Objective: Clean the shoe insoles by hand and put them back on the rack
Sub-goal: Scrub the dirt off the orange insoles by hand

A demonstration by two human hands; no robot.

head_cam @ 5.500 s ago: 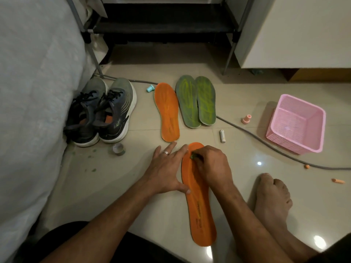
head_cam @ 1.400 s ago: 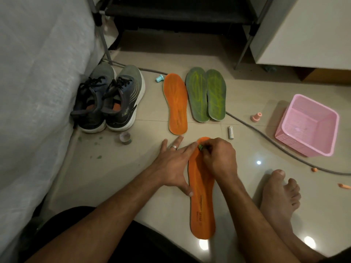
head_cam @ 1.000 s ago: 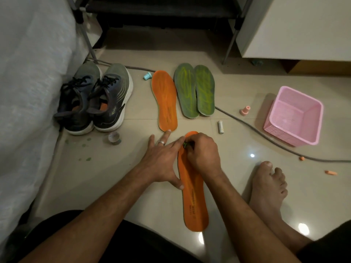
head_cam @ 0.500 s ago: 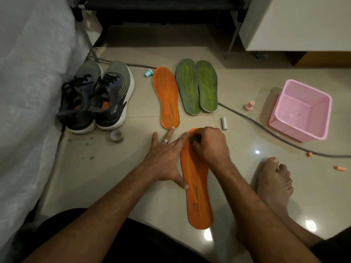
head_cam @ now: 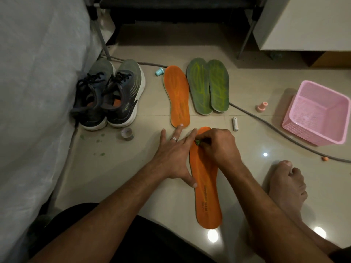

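Observation:
An orange insole (head_cam: 208, 194) lies lengthwise on the tiled floor in front of me. My left hand (head_cam: 174, 154) rests flat beside it, fingers spread, thumb and forefinger against its left edge. My right hand (head_cam: 218, 147) is curled over the insole's toe end and pinches a small green scrubbing piece (head_cam: 198, 142) against it. A second orange insole (head_cam: 177, 95) and two green insoles (head_cam: 208, 85) lie farther away. The dark shoe rack (head_cam: 176, 8) stands at the back.
A pair of grey running shoes (head_cam: 112, 95) stands at the left by a white cloth cover (head_cam: 34, 92). A pink basket (head_cam: 321, 112) sits at right. A grey cable (head_cam: 266, 120), small caps, a white tube (head_cam: 235, 123) and my bare foot (head_cam: 286, 185) lie around.
My right hand keeps rubbing the toe end of the near orange insole with small strokes. My left hand stays put beside it. The camera has shifted slightly.

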